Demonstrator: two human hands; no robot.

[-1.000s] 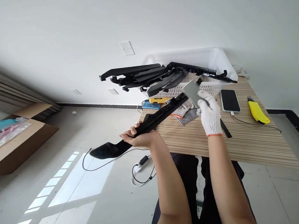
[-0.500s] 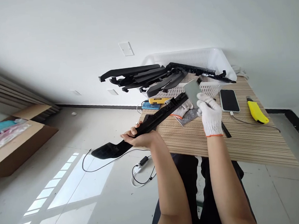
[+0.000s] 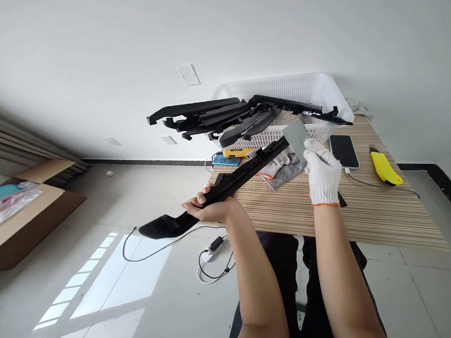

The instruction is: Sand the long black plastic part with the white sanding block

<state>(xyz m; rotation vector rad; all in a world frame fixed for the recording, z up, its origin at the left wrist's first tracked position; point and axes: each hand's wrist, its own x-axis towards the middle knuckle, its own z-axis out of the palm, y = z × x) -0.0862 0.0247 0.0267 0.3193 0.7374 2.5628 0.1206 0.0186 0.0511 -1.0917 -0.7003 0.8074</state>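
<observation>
A long black plastic trim piece (image 3: 241, 176) lies slanted across my bare left hand (image 3: 211, 205), whose fingers wrap round its middle. Its broad flat end points down left, past the table edge; the ribbed end points up right. My right hand (image 3: 323, 171), in a white knit glove with an orange cuff, pinches a thin grey-green sheet (image 3: 296, 135) by its lower corner. The sheet stands just right of the trim piece's upper end; whether they touch I cannot tell. Behind both hands, several similar black trim pieces (image 3: 221, 115) lie across a white plastic basket (image 3: 332, 93).
On the wood-grain table (image 3: 378, 219) are a phone (image 3: 344, 151) on a cable, a yellow-handled cutter (image 3: 385, 168), a yellow tool (image 3: 236, 152), a spare glove (image 3: 270, 169) and a speckled grey sheet (image 3: 286, 177). Cables and an adapter (image 3: 216, 243) lie on the floor; a cardboard box (image 3: 30, 221) stands left.
My right hand has moved slightly right with the grey-green sheet, which has shifted right from the trim piece's end. My left hand keeps its hold, nearly still. The view has shifted slightly.
</observation>
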